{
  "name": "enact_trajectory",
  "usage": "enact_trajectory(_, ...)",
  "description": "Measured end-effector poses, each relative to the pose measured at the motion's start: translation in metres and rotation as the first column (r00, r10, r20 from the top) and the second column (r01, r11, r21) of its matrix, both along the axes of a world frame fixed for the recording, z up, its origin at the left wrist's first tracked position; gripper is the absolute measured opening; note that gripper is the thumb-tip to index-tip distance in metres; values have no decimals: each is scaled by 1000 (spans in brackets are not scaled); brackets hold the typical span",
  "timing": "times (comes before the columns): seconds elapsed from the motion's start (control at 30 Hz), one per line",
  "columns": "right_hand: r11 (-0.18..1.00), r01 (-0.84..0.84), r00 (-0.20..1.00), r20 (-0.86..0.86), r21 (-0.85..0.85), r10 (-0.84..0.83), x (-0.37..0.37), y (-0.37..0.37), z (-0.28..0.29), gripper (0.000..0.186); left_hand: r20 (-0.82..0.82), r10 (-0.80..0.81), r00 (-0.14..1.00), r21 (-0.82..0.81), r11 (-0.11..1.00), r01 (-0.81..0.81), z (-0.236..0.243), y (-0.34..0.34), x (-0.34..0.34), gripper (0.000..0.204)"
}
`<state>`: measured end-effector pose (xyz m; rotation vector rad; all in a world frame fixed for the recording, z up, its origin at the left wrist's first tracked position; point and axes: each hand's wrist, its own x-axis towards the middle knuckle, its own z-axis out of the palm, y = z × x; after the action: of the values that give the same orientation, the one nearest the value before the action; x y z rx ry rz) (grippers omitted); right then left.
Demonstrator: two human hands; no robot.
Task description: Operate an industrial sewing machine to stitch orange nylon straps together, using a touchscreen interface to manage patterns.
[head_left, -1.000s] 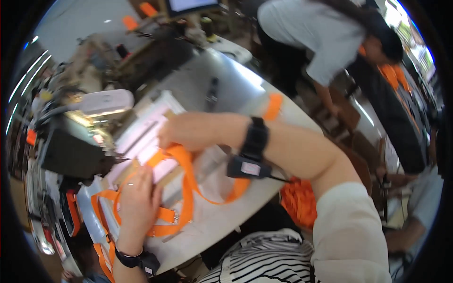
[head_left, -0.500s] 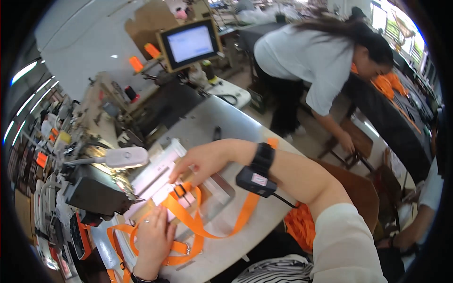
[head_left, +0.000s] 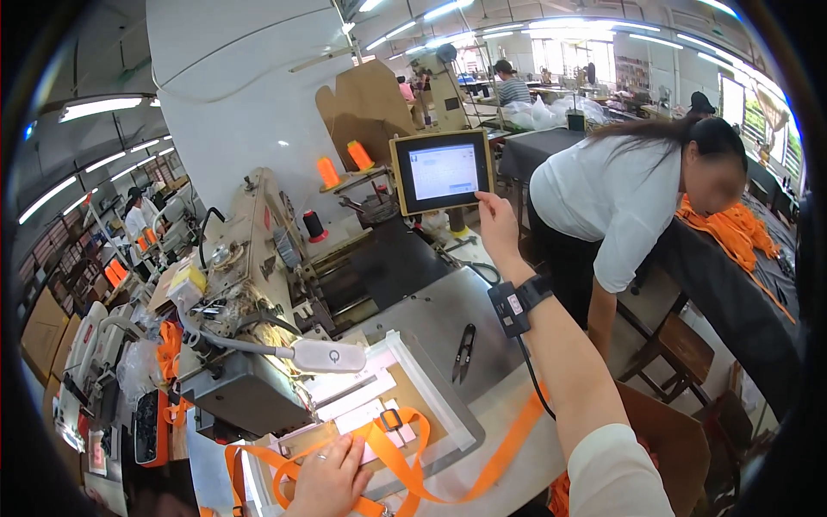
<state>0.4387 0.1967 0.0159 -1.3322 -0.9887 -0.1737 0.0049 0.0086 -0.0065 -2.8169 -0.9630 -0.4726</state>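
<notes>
My right hand (head_left: 500,228) reaches to a yellow-framed touchscreen (head_left: 439,172), index fingertip at its lower right corner, holding nothing. My left hand (head_left: 329,474) lies with extended fingers on an orange strap (head_left: 482,482) and the flat template (head_left: 452,431) at the bottom. A black buckle (head_left: 392,420) sits on the looped strap. Left of the template stands a sewing machine (head_left: 241,396) with a lit clip-on lamp (head_left: 327,356). Black snips (head_left: 465,353) lie on the metal table (head_left: 416,308) to the right of it.
A co-worker in a white top (head_left: 581,194) bends at my right beside a dark-covered bench with orange straps (head_left: 732,237) and a wooden stool (head_left: 672,353). Orange thread cones (head_left: 360,156) stand left of the screen. An orange-rimmed tray (head_left: 151,426) is at far left. Other workers sit farther back.
My right hand has left the template area and risen to the screen. My left hand stays on the strap. The view has tilted up, showing more of the workroom.
</notes>
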Motion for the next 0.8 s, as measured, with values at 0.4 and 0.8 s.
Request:
enact_trajectory(0.4,998,46,996,74,-30,-44,-8,-2,12,27,-18,21,1000,-37,999,-22,3,0,2,42)
enact_trajectory(0.8,776,-612,772,-329,-152,544,-66,-49,5,19,-81,-12,997,-34,999,9,5,-1,-6,47)
